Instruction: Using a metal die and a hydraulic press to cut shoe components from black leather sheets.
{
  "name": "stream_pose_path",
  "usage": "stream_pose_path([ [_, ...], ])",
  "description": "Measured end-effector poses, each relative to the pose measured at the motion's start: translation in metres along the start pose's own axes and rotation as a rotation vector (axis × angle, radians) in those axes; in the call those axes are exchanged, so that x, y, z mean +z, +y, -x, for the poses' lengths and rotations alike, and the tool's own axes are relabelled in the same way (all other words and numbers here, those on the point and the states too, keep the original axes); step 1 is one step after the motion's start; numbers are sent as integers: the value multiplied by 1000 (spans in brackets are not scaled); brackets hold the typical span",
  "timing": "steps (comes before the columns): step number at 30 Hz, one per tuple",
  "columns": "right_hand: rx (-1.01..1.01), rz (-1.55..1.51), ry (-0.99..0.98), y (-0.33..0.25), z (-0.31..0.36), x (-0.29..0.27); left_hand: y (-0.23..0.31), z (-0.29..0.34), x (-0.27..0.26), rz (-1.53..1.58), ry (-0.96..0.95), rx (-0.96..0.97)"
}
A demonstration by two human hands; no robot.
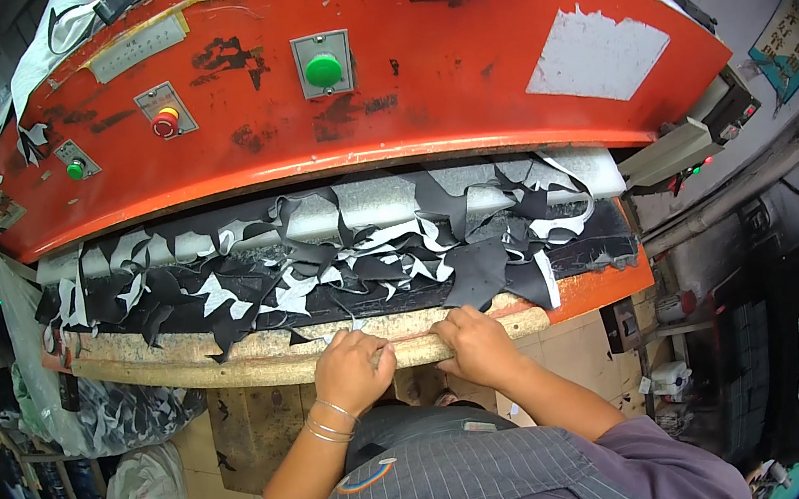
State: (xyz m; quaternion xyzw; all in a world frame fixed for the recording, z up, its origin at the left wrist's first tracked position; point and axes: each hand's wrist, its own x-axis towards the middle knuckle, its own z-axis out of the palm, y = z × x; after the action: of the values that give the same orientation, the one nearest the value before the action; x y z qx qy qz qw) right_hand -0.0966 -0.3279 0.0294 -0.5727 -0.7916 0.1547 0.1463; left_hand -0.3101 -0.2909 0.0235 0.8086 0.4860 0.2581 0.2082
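My left hand (353,369), with bangles at the wrist, is closed with its fingers curled over the front edge of a long wooden ledge (202,361). A small white scrap shows just beyond its fingertips. A short way to the right, my right hand (478,345) grips the same ledge, its thumb below the edge. Past the ledge lies a tangled heap of black and white sheet offcuts (371,263), spread over a dark bed. One larger dark piece (477,275) lies just beyond my right hand.
An orange machine body (455,60) spans the far side, with a large green button (323,71), a red knob (165,123) and a smaller green button (76,169). A pale slab (601,172) lies beneath it. Clear bags of scraps (138,410) and a white sack (146,495) stand left.
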Motion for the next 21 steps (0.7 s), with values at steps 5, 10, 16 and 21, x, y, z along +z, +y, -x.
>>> stream_pose_path([
  [5, -60, -22, -182, 15, -13, -19, -3, -13, -2, 29, -59, -18],
  [10, 23, -183, -352, 79, -91, -94, -32, -65, -36, 132, -175, -254],
  [16, 205, 254, 11, 181, -228, -130, -80, -100, -28, -413, -97, -226],
  [21, -2, -42, -62, 239, -264, -122, -25, -68, -82, 87, -790, -313],
])
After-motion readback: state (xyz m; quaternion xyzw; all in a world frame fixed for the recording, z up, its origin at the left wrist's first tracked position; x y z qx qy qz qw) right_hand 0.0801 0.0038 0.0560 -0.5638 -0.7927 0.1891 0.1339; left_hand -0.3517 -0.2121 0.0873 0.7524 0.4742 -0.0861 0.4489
